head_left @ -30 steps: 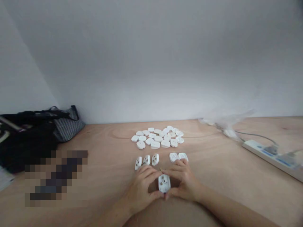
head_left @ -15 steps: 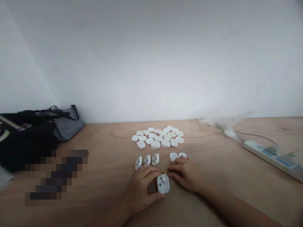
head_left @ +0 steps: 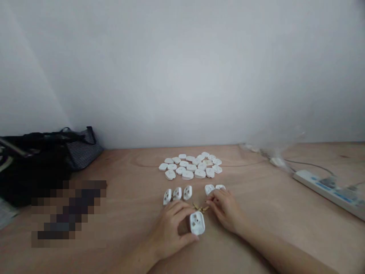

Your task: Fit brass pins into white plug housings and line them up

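Note:
My left hand [head_left: 172, 226] is closed on a white plug housing [head_left: 197, 223], its thumb below and its fingers above. The housing's inner side faces me, with brass-coloured parts showing in it. Just beyond it lies a small pile of brass pieces [head_left: 201, 208] on the table. My right hand [head_left: 226, 209] is at the right side of this pile, thumb and fingertips pinched together; whatever is between them is too small to make out. Behind the right fingers, two white plug housings [head_left: 209, 189] lie side by side, one partly covered. Three more plug housings [head_left: 177, 193] stand in a row beyond my left hand.
A group of several white plug parts [head_left: 187, 174] is spread farther back on the wooden table [head_left: 128, 213]. At right are a power strip [head_left: 322, 190] with cables and a clear plastic bag [head_left: 273, 146]. Black and striped bags [head_left: 81, 150] and a pixelated dark object [head_left: 71, 213] are at left.
My right hand has drawn slightly up and right from the brass pieces, so more of the pile shows. The left hand keeps the plug housing in nearly the same place.

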Motion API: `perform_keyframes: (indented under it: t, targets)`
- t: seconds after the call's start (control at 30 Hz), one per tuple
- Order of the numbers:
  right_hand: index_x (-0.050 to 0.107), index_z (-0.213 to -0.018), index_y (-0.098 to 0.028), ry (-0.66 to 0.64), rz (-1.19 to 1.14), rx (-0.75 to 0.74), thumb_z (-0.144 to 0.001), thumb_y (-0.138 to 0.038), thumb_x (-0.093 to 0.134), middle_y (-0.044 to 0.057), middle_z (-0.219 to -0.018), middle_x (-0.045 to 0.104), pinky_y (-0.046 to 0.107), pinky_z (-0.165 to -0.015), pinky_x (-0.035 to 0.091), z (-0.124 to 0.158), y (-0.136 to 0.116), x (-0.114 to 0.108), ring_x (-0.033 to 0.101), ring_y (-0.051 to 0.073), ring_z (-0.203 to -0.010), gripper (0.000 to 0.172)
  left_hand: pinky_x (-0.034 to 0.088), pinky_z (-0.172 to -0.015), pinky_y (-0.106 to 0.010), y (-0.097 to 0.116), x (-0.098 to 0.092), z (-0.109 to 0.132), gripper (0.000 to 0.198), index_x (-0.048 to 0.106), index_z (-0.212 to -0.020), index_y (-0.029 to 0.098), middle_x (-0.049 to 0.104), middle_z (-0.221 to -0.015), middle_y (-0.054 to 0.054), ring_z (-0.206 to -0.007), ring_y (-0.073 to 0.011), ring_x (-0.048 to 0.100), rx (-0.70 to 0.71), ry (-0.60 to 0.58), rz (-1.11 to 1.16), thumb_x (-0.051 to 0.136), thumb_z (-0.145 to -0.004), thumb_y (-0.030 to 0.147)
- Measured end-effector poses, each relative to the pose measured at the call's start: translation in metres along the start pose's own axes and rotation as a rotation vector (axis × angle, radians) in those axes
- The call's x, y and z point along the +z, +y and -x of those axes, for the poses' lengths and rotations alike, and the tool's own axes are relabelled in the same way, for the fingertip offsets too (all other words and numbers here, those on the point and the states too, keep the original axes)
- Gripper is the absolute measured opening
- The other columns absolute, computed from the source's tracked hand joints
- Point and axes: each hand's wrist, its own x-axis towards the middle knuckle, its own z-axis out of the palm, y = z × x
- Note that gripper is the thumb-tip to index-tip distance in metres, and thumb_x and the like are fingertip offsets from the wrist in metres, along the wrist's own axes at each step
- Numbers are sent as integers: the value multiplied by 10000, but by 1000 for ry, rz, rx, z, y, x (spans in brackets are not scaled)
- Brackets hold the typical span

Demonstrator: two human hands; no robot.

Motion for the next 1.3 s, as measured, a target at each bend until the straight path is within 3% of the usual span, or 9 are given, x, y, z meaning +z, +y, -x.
perform_keyframes:
  t: [0.17,0.43,0.7,1.07,1.3]
  targets:
    - [628,-812,-193,-49,-228,-18,-883,-232,478,24,-751,650,271,-645,438,1,-7,-8,578,164,-706,171,439,-873,-380,-1,1,0,443,611,-1058,207,629,-1020,-79,-966,-252,557,11,27,-6,751,-683,396]
    - [670,-794,-165,-104,-650,128,-812,-388,577,34,-727,690,272,-607,481,6,-16,-13,609,170,-675,242,449,-860,-372,4,-2,-1,378,623,-1010,217,628,-995,-68,-955,-252,563,-49,77,-38,758,-673,320]
    - [689,-762,-149,-199,-668,95,-811,-368,593,33,-713,680,258,-627,451,10,-24,-12,584,154,-665,244,452,-841,-375,5,-2,-2,372,626,-981,214,637,-967,-58,-933,-253,564,-39,108,-65,770,-647,289]
    - [668,-719,-140,-109,-624,183,-797,-332,608,26,-651,638,251,-588,425,11,-28,0,547,145,-610,215,425,-827,-400,6,3,0,357,635,-977,211,644,-934,-59,-906,-259,562,7,150,-158,738,-672,365]
    - [665,-700,-150,-125,-618,180,-798,-317,599,17,-642,627,247,-589,417,14,-31,4,534,138,-600,205,420,-799,-393,9,2,-2,350,639,-951,213,655,-899,-55,-869,-255,572,33,177,-200,734,-674,407]
